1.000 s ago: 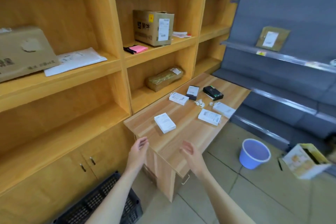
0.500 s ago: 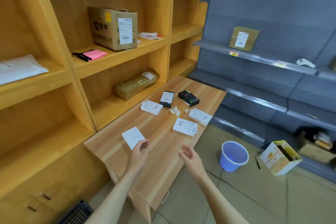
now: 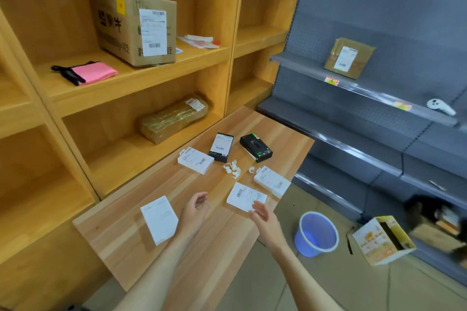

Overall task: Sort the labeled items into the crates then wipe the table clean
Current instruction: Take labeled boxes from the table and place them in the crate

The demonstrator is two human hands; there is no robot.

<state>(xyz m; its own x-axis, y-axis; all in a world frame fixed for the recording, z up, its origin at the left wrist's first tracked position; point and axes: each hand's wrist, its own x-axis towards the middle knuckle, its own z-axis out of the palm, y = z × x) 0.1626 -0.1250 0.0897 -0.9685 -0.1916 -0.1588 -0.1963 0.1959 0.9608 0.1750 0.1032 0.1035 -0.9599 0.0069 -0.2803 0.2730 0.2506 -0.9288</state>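
Several small labeled boxes lie on the wooden table [image 3: 126, 242]. A white box [image 3: 159, 219] lies nearest, just left of my left hand [image 3: 193, 212]. Another white box [image 3: 245, 195] lies right in front of my right hand [image 3: 264, 216]. Farther off are two more white boxes [image 3: 195, 160] [image 3: 271, 180], a black box with a white label [image 3: 221, 147] and a black box with green print [image 3: 255, 147]. Crumpled paper scraps [image 3: 232, 168] lie between them. Both hands hover over the table, fingers apart, holding nothing. No crate is in clear view.
Wooden shelves on the left hold a large cardboard box [image 3: 134, 25], a pink cloth [image 3: 94, 73] and a taped brown parcel [image 3: 174, 118]. Grey metal shelving on the right carries a labeled parcel [image 3: 348, 57]. A blue bucket [image 3: 318, 233] and a yellow carton [image 3: 382, 240] stand on the floor.
The view has moved closer to the table and turned right. Both hands have reached forward over the tabletop toward the nearest white boxes; the black crate at lower left has left the view.
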